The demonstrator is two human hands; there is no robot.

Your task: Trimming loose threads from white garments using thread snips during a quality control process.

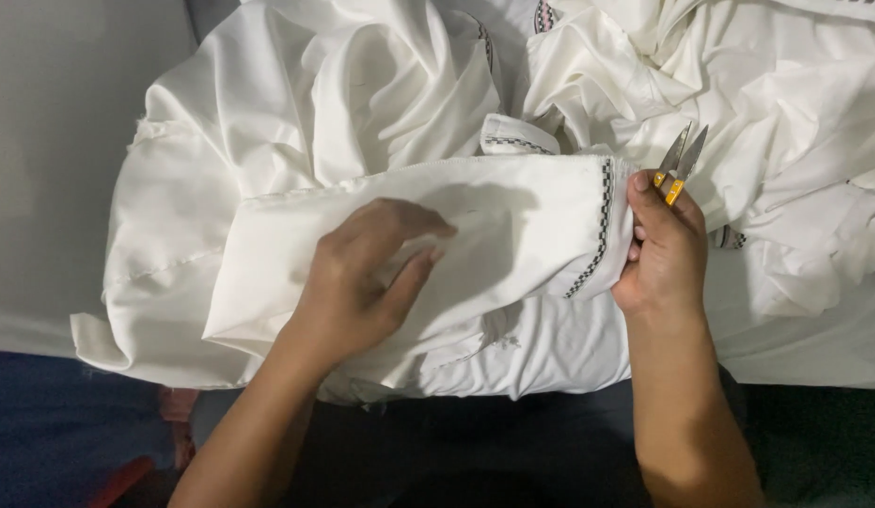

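Note:
A white sleeve [512, 226] with a black-and-white checkered trim band at its cuff lies flat across the pile in front of me. My left hand [362, 282] rests on the middle of the sleeve, fingers bent and pinching the cloth. My right hand [663, 249] grips the cuff end of the sleeve and also holds small thread snips [680, 162] with yellow handles, blades pointing up and away.
A heap of white garments [362, 85] with more checkered trim fills the far side and the right. A grey surface [61, 141] lies at the left. My dark-clothed lap shows below, with blue cloth [52, 423] at the lower left.

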